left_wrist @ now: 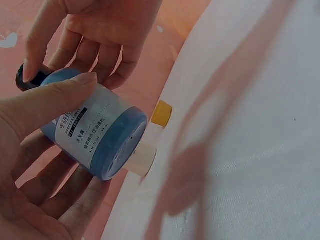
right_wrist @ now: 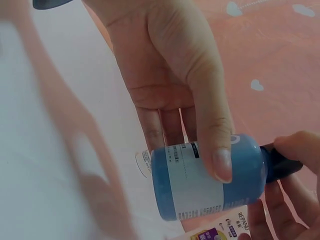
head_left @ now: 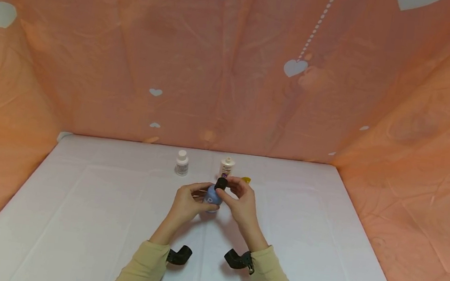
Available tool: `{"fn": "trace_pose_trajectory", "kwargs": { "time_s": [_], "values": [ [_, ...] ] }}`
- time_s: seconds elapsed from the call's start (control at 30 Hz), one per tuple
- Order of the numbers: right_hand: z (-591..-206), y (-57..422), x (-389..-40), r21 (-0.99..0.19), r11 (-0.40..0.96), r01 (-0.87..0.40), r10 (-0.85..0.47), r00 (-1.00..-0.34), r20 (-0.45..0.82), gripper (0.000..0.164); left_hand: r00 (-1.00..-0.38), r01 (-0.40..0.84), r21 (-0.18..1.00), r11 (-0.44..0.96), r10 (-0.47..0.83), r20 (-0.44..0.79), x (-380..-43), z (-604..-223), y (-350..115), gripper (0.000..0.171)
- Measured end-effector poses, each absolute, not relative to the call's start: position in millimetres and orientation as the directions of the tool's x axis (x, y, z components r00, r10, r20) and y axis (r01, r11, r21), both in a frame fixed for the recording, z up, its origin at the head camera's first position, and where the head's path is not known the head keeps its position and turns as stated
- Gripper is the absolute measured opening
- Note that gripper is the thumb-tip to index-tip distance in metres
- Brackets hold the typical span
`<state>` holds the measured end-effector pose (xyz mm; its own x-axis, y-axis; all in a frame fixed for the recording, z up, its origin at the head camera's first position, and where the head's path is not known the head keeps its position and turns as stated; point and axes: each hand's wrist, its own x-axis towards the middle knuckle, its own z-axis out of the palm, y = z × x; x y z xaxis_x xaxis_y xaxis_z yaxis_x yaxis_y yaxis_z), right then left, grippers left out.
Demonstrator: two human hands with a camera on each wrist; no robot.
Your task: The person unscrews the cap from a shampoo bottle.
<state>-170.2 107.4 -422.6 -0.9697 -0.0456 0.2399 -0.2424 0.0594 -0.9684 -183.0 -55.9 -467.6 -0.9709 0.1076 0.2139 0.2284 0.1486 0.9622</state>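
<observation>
A blue bottle point(head_left: 213, 197) with a white label and a black cap point(head_left: 221, 183) is held tilted, raised over the table. My left hand point(head_left: 186, 204) grips its body, the thumb point(left_wrist: 60, 95) lying across the label and the fingers behind it. With thumb and fingers, my right hand point(head_left: 243, 203) pinches the black cap, which sits on the bottle's neck. The right wrist view has the bottle's blue shoulder point(right_wrist: 247, 167) beside that pinch. Part of the bottle is hidden behind the fingers.
A small white bottle point(head_left: 181, 163) stands at the back of the white table point(head_left: 103, 219). Right of it, behind my hands, stands a cream bottle point(head_left: 227, 165) with a printed label. A yellow cap point(left_wrist: 161, 114) lies near it. Orange cloth point(head_left: 223, 88) hangs behind.
</observation>
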Motion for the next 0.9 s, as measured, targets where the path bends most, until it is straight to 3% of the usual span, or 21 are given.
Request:
{"fn": "trace_pose_trajectory", "kwargs": {
  "time_s": [0.33,0.6,0.9],
  "values": [
    [-423,110,-170,-0.961,0.054,-0.271,-0.063,-0.961,0.268,0.038,-0.98,0.192,0.966,0.175,0.093,0.178,-183,-467,-56,0.057],
    [-421,101,-167,-0.95,0.085,-0.301,0.045,-0.951,0.305,0.043,-0.978,0.2,0.968,0.154,0.088,0.188,-183,-466,-55,0.057],
    [-421,93,-167,-0.954,0.103,-0.282,0.097,-0.952,0.292,0.038,-0.979,0.193,0.971,0.139,0.094,0.181,-184,-469,-53,0.057]
  ]
}}
